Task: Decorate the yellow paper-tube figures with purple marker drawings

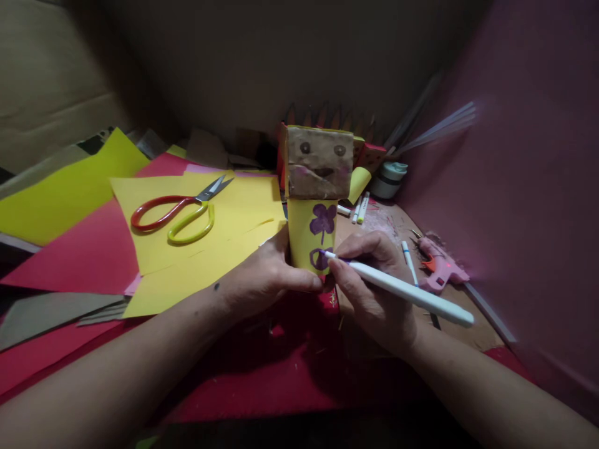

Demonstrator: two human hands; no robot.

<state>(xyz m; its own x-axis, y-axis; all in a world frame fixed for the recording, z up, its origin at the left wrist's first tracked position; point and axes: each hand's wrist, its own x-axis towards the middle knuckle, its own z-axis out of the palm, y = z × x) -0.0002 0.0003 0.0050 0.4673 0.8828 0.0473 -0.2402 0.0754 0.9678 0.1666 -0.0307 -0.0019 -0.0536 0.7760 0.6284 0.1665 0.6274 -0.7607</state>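
In the middle stands a paper figure (320, 168) with a square cardboard head on a yellow body. Two dark eyes, a mouth and pinkish cheeks are drawn on the head. A filled purple flower with a stem marks the body, and below it is a partly filled purple shape. My left hand (276, 268) grips the body's lower part, thumb across the front, other fingers hidden behind. My right hand (374, 280) pinches a white marker (416, 290) whose purple tip touches the lower shape.
Scissors (187, 212) with red and yellow handles lie on yellow paper (163, 262) at left, beside red sheets (84, 255). At right are a pink glue gun (442, 259), a loose marker (409, 262), a small jar (389, 179) and clear glue sticks (440, 128).
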